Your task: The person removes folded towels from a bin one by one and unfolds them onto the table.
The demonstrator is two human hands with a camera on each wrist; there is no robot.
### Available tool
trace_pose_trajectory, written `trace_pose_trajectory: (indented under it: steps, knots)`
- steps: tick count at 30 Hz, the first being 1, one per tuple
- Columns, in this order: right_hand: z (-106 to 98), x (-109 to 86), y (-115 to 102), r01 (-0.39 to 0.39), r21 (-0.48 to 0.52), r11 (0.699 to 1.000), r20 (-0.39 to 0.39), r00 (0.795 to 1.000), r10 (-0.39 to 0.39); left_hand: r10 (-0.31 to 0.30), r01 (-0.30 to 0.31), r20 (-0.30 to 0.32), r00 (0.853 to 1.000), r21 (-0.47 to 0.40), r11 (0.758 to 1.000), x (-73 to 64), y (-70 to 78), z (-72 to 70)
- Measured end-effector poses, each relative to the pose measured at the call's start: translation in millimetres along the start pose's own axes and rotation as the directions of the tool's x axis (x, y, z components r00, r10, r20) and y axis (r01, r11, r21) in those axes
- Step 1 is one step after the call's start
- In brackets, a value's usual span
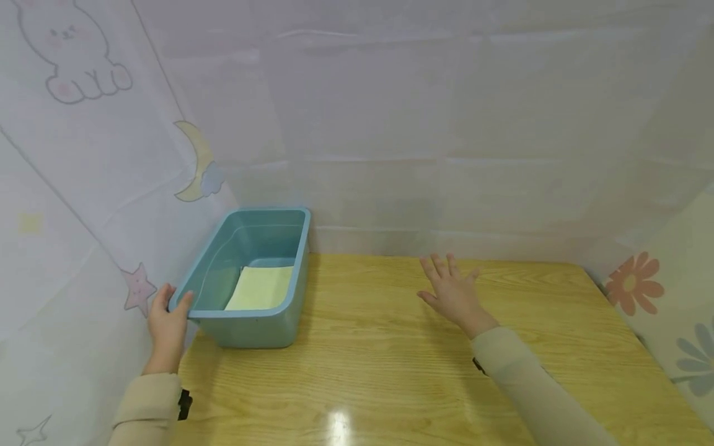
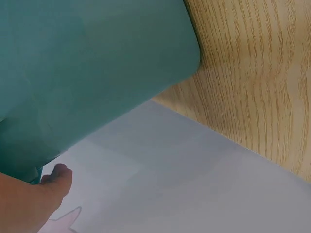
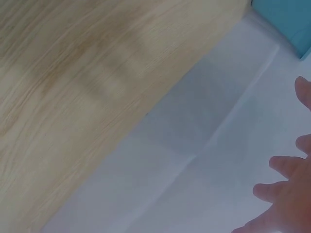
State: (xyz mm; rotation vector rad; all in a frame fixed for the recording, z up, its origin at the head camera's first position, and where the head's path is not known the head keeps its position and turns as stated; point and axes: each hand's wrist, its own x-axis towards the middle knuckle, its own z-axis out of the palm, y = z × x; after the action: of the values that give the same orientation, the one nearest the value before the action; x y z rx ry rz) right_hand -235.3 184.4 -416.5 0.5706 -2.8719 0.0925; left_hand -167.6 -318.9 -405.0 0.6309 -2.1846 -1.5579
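A blue-green plastic basin [image 1: 245, 331] stands at the left of the wooden table. Inside it lies a pale yellow, flat cloth-like piece [image 1: 261, 288]. My left hand [image 1: 168, 323] grips the basin's rim at its near left corner, thumb on the inner side. In the left wrist view, part of that hand [image 2: 36, 199] shows at the lower left beside the basin's wall [image 2: 97, 63]. My right hand [image 1: 454, 295] is held out over the table, right of the basin, fingers spread and holding nothing. The right wrist view shows its spread fingers [image 3: 279, 192] too.
The wooden table [image 1: 379, 359] has a back edge along a pale hanging sheet [image 1: 390, 124]. Another sheet [image 1: 72, 186], printed with a moon and stars, borders the left side. Flower prints [image 1: 634, 283] mark the sheet at the right.
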Motion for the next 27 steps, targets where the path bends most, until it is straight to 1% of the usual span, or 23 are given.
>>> trace_pose_trajectory:
  steps: [5,8,14,19,23,27]
  knots:
    - [4,6.7,-10,0.018,0.030,0.999,0.002,1.000,-0.018,-0.050,0.050,-0.012,0.999,-0.062,0.997,0.0,-2.9,-0.7]
    - [5,12.1,-17,0.022,0.074,0.997,-0.004,1.000,-0.022,-0.078,0.076,-0.014,0.997,-0.092,0.993,0.3,-4.8,-0.6]
    - [3,23.6,-33,0.018,0.155,0.988,-0.008,1.000,-0.017,-0.106,0.101,-0.025,0.994,-0.155,0.983,2.2,-6.1,-0.4]
    - [-1,29.6,-45,0.011,0.208,0.978,0.012,1.000,-0.014,-0.129,0.121,-0.037,0.991,-0.181,0.976,3.6,-5.0,-0.3]
    - [-4,32.2,-50,0.005,0.226,0.974,0.023,1.000,-0.010,-0.144,0.132,-0.050,0.988,-0.190,0.973,4.3,-3.5,0.4]
    - [-6,33.6,-52,0.007,0.223,0.975,0.026,1.000,-0.013,-0.146,0.134,-0.046,0.988,-0.209,0.969,4.0,-2.1,2.0]
